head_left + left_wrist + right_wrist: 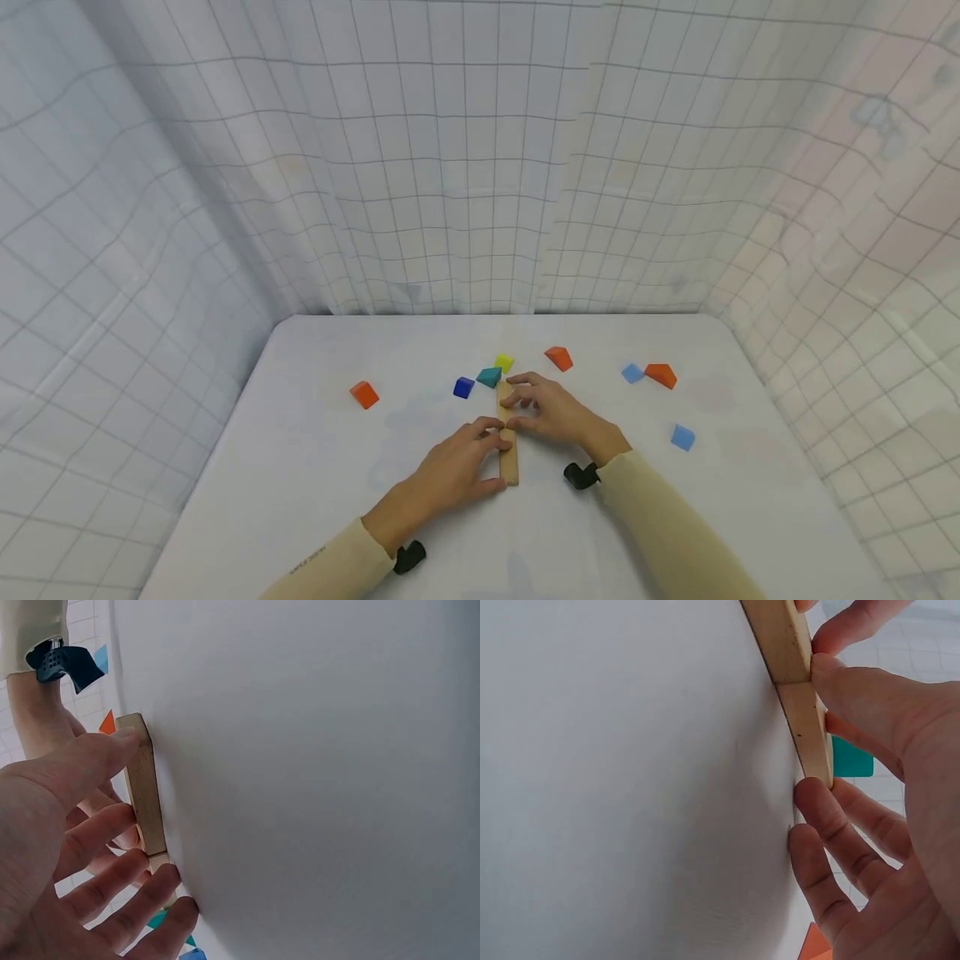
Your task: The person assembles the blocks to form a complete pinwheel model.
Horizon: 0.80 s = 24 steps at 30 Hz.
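Note:
Two slim wooden blocks lie end to end in a line on the white table, their ends meeting. My left hand (457,471) holds the nearer wooden block (144,796), thumb at its near end and fingers toward the joint. My right hand (553,410) holds the farther wooden block (804,727), thumb by the joint and fingers at the far end. The two hands' fingertips come close together where the blocks meet. Just beyond the far end sit a teal block (489,377) and a yellow block (504,362).
A dark blue block (463,387) lies left of the teal one, and an orange block (364,394) farther left. Toward the right are two more orange blocks (558,358) (661,375) and light blue blocks (632,372) (682,437). Gridded white curtains (480,167) surround the table.

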Each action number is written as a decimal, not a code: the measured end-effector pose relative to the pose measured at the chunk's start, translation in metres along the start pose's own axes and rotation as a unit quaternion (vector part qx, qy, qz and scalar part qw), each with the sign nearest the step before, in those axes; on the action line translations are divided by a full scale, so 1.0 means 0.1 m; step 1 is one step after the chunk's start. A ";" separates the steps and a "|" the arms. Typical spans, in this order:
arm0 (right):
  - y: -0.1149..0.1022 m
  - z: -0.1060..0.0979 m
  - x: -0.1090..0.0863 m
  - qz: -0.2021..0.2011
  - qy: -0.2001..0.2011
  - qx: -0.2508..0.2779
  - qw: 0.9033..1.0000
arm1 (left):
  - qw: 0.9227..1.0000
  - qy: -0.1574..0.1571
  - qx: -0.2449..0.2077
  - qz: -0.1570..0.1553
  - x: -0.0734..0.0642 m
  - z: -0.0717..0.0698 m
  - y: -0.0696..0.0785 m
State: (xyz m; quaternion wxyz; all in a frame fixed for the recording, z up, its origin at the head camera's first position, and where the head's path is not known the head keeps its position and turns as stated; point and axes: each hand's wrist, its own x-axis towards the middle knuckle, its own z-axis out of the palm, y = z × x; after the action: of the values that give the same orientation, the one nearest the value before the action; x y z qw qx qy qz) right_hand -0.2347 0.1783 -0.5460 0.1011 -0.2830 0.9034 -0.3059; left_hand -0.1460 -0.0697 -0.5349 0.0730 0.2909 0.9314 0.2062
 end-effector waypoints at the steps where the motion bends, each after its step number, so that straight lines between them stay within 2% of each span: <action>1: 0.00 0.00 0.00 -0.003 -0.002 -0.003 1.000 | 1.000 0.002 0.002 0.001 -0.01 0.00 0.00; 9: -0.02 -0.04 -0.01 -0.007 -0.005 -0.009 1.000 | 1.000 -0.005 0.009 0.008 0.01 0.00 0.00; 18: -0.03 -0.07 0.03 -0.003 -0.011 -0.019 1.000 | 1.000 -0.013 0.010 -0.004 0.02 -0.03 0.02; 24: -0.07 -0.11 0.08 -0.014 -0.010 -0.027 0.999 | 1.000 -0.012 0.004 0.005 0.03 -0.04 0.02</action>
State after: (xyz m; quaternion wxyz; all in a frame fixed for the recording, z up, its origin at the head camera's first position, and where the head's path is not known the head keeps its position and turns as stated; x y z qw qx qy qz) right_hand -0.2423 0.1746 -0.5335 0.0978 -0.3013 0.9062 -0.2802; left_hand -0.1481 -0.0678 -0.5300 0.0824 0.2982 0.9298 0.1995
